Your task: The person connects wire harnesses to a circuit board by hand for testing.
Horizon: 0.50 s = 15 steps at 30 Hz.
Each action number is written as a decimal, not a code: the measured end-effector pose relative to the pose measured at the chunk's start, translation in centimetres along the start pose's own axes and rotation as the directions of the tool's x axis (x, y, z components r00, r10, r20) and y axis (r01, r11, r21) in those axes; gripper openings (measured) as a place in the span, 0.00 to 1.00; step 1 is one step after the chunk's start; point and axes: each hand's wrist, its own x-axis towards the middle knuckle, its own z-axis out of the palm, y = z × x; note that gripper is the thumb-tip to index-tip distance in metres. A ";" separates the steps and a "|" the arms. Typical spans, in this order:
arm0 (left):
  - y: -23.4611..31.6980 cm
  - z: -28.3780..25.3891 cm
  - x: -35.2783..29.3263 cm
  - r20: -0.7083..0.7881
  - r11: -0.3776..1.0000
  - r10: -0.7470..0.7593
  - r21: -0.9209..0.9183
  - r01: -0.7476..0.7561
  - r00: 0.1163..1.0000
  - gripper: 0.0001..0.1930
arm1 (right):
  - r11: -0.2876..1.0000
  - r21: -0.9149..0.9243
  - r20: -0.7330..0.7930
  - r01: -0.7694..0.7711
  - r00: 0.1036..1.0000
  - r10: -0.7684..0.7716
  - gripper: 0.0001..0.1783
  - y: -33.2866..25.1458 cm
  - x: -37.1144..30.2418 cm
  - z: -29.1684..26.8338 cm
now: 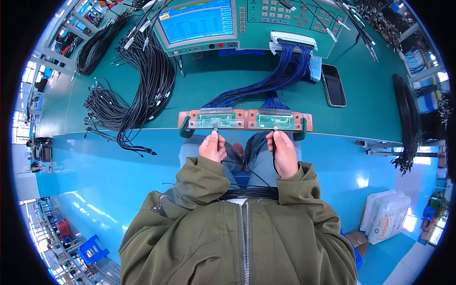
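My left hand [213, 148] pinches one end of a thin black cable [274, 160] at the front edge of the left green circuit board [213, 118]. With closed fingers, my right hand [285, 156] grips the other end at the front of the right circuit board [275, 120]. Both connector tips reach the boards' sockets; whether they are fully seated I cannot tell. The cable's middle hangs between my hands above my lap. The boards sit in an orange-brown fixture [246, 119] on the table edge. Blue wire bundles [259, 85] run from it to a tester [285, 19].
A large pile of black cables [147, 80] lies left on the green table [213, 66], partly over its edge. Right of the fixture lies a phone [334, 85]. Another cable bundle [406, 118] hangs off the right side. More black cables [251, 193] rest across my lap.
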 end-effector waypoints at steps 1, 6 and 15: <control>0.0 0.0 0.0 -0.005 1.000 0.004 -0.001 -0.004 1.000 0.14 | 1.000 -0.002 -0.001 -0.001 1.000 0.001 0.12 0.0 0.0 -0.1; 0.3 0.0 0.5 -0.015 1.000 -0.011 -0.007 0.011 1.000 0.14 | 0.995 -0.099 0.017 -0.017 1.000 0.019 0.13 0.0 0.1 -0.6; 3.4 -4.0 1.0 0.093 0.933 -0.092 0.355 0.054 0.991 0.12 | 0.935 -0.354 0.039 -0.011 0.999 0.027 0.12 -3.0 -5.1 -10.0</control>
